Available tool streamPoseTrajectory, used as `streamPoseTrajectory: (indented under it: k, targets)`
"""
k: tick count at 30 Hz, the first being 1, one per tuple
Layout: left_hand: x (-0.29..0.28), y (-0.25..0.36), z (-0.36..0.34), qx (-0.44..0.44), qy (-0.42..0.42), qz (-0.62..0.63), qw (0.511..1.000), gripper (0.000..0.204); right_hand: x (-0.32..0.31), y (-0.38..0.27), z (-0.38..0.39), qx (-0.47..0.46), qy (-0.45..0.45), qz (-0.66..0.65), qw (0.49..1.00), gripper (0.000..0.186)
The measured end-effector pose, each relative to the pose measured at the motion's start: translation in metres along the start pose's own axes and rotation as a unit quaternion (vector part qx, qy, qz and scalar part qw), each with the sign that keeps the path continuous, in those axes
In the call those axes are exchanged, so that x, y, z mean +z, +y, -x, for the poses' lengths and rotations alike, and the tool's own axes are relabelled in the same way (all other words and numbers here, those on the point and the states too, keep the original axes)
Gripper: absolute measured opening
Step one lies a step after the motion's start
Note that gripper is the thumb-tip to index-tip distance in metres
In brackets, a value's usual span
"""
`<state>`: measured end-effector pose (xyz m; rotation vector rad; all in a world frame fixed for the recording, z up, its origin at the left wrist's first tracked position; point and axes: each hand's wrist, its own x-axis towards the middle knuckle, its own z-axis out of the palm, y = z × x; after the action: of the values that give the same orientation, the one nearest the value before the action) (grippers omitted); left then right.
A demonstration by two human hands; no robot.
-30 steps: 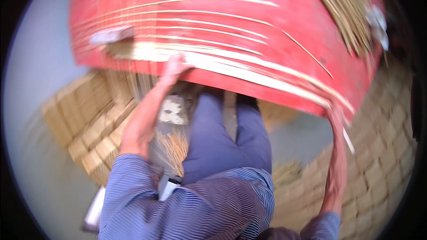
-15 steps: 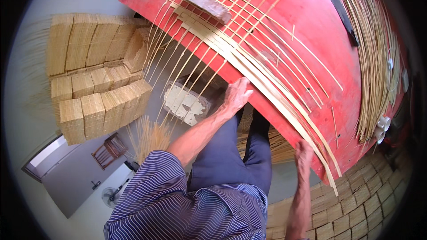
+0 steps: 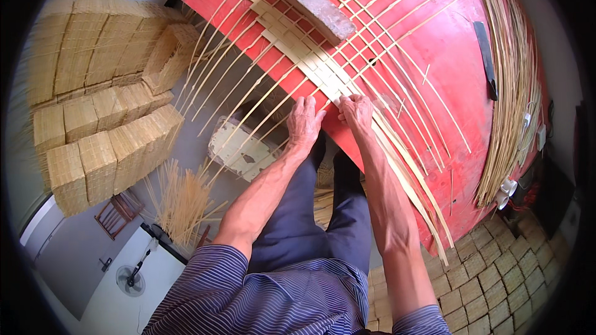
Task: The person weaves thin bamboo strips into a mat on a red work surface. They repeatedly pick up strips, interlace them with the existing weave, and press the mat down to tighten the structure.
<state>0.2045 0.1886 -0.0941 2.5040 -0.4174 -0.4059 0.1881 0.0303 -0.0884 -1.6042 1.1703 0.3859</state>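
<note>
Fingers (image 3: 349, 104) of the right hand (image 3: 357, 115) curl in on the pale strips (image 3: 326, 74), but I cannot tell if that grip pinches one. The left hand (image 3: 304, 125) is just beside it, at the near edge of the red worktop (image 3: 456, 77); its grip is partly open, with the thumb apart from the fingers, and I see nothing held in it. The strips lie on the worktop, woven through thin sticks (image 3: 257, 100) at one end, and their long loose ends run down past the right arm. A grey block (image 3: 310, 5) lies on the sticks. Farther right are a dark flat tool (image 3: 485, 59) and a big bundle of stalks (image 3: 510, 111). Tall woven stacks (image 3: 93, 127) stand at the left, with a chair (image 3: 117, 214) and a fan (image 3: 130, 280) beyond.
</note>
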Motion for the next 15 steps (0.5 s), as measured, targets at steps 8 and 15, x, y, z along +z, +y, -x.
streamPoseTrajectory:
  k: [8,15]
  targets:
    - [-0.002,-0.002,-0.004,-0.013,0.010,0.065,0.998,0.027,0.010,0.001,0.000,-0.022,0.064,0.049,0.997,0.035]
    - [0.003,-0.004,-0.007,-0.007,0.011,0.071,0.997,0.023,0.006,0.007,-0.004,-0.045,0.044,0.025,0.998,0.038]
